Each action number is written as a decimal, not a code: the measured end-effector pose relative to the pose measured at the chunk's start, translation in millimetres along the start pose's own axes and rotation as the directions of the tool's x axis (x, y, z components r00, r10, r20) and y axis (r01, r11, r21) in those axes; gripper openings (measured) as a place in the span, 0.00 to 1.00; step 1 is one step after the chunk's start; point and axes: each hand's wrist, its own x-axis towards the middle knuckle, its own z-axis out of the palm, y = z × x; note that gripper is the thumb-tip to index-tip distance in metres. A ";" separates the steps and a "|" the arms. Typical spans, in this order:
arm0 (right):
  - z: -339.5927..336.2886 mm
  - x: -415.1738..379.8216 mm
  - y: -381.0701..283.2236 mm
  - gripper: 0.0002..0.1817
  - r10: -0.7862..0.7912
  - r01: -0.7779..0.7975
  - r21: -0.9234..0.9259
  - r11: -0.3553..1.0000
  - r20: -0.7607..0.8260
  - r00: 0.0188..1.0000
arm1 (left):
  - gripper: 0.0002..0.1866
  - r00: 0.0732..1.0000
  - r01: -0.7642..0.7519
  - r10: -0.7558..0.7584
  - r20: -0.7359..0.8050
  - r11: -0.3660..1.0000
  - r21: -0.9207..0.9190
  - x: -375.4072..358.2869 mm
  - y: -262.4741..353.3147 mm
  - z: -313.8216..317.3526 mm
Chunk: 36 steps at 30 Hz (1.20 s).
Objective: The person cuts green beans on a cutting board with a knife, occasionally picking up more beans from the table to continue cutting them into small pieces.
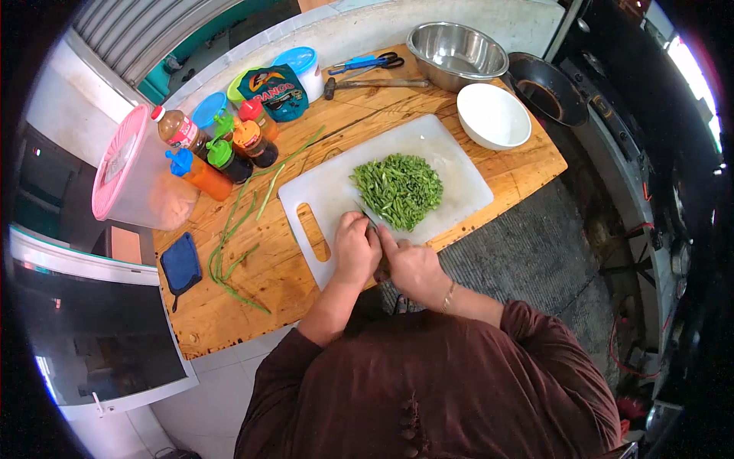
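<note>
A heap of chopped green vegetable point(397, 190) lies on the white cutting board point(451, 172). At the board's near edge, my right hand point(417, 271) is closed around a knife point(371, 222), whose blade points away from me toward the heap. My left hand point(354, 249) is also closed, its curled fingers right beside the blade and close to the right hand. Whatever those left fingers hold, if anything, is hidden. Long green stalks point(222, 249) lie loose on the wooden table, left of the board.
Sauce bottles point(202, 176) crowd the back left beside a pink-lidded tub point(126, 180). A blue cloth pad point(181, 262) lies at the left edge. Behind the board are a hammer point(375, 84) and scissors point(390, 61); a steel bowl point(428, 65) and white bowl point(495, 116) stand back right.
</note>
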 end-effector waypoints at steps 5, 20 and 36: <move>5.9 9.4 4.5 0.35 -0.032 0.031 -0.013 0.999 -0.036 0.999 | 0.05 0.992 0.120 -0.120 0.040 0.993 -0.019 -7.2 5.3 -3.4; -19.2 -11.0 17.9 0.28 0.058 -0.051 0.149 0.987 -0.038 0.998 | 0.11 0.993 0.043 -0.042 0.109 0.999 -0.004 -2.3 0.0 -5.4; -15.0 20.0 -0.1 0.35 -0.003 0.000 0.040 0.999 0.080 0.997 | 0.10 0.983 0.101 -0.088 0.158 0.992 -0.078 -0.9 8.4 -10.0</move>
